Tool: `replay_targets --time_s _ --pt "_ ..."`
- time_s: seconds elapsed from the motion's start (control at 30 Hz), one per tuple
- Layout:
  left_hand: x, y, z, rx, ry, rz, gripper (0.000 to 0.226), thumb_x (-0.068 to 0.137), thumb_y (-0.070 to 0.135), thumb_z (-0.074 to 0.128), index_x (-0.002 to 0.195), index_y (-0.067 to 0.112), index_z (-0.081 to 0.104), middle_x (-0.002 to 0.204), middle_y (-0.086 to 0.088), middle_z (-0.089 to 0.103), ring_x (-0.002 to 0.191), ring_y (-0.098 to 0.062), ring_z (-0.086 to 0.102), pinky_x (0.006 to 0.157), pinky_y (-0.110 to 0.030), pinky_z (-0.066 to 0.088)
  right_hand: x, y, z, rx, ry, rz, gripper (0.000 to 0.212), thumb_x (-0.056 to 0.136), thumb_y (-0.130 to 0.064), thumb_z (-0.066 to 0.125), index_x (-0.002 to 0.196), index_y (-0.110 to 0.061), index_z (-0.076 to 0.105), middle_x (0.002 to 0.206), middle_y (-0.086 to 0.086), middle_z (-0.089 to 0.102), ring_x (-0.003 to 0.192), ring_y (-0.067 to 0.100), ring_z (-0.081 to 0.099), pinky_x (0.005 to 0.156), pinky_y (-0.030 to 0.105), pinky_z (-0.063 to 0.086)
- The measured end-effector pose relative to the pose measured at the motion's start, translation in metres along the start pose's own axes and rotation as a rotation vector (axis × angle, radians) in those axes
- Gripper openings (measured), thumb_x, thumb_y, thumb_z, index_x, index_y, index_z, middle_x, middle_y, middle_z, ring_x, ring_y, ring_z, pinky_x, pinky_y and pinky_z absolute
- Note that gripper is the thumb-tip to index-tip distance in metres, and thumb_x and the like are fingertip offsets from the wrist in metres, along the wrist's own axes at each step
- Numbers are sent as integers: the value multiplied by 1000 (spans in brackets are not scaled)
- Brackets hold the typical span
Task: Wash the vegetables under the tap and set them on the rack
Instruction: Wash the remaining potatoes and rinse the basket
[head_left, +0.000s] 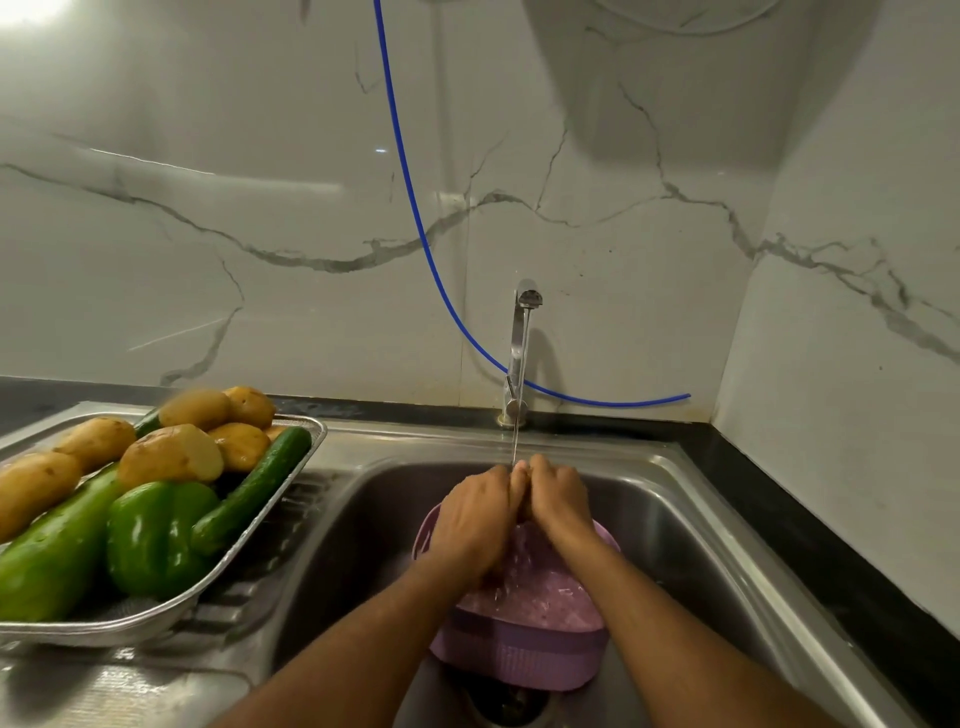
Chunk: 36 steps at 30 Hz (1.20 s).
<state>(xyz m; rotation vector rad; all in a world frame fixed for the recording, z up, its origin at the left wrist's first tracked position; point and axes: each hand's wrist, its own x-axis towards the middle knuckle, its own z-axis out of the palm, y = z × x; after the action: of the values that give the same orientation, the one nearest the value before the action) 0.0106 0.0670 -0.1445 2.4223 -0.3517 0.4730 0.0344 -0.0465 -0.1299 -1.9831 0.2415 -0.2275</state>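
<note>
Two hands meet under the thin stream of water falling from the tap, knuckles up and fingertips pressed together at the top. The left hand and the right hand curl toward each other as if around something small, but what lies between them is hidden, so I cannot tell what they hold. Directly below them a lilac plastic colander sits in the steel sink, over the drain, with water splashing into it. On the draining board to the left, a metal rack tray holds the vegetables: several potatoes piled at the back, a green bell pepper in front, a dark cucumber leaning along the right rim, and a larger pale green gourd lying on the left side. A blue hose hangs down the marble-patterned wall behind the tap.
</note>
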Motion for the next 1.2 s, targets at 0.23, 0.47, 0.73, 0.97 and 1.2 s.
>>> replay_targets --time_s 0.23,0.47,0.73,0.97,1.2 --pt "1 4 -8 290 -33 229 18 110 35 39 121 23 45 104 1 64 87 -17 62 80 -33 51 -11 2 -21 406 -358 445 46 102 -36 37 62 -19 50 51 -1 46 36 10 28 35 17 19" --pt "2 5 -7 123 -60 252 40 106 56 31 139 34 37 133 5 57 110 -16 62 91 -44 54 -12 4 -25 436 -455 538 68 103 -52 44 43 -20 50 48 -3 43 38 9 27 33 18 21" --pt "11 -8 6 64 23 -14 27 106 54 31 112 34 49 87 5 66 81 -18 64 81 -45 56 -10 7 -13 399 -455 387 55 104 -55 40 69 -17 58 56 0 51 41 11 37 39 20 29" --pt "19 -17 9 -202 42 -283 24 105 42 42 92 26 56 87 3 65 83 -16 63 85 -45 54 -3 14 -6 -3 -291 -15 50 106 -55 40 118 -12 63 84 9 65 65 16 60 55 25 51" --pt "21 -15 13 -661 -83 -542 63 109 54 19 117 13 65 110 -14 70 108 -26 66 103 -44 50 -10 12 6 -205 -211 -300 40 107 -56 30 133 -32 46 123 4 65 107 22 65 94 45 56"
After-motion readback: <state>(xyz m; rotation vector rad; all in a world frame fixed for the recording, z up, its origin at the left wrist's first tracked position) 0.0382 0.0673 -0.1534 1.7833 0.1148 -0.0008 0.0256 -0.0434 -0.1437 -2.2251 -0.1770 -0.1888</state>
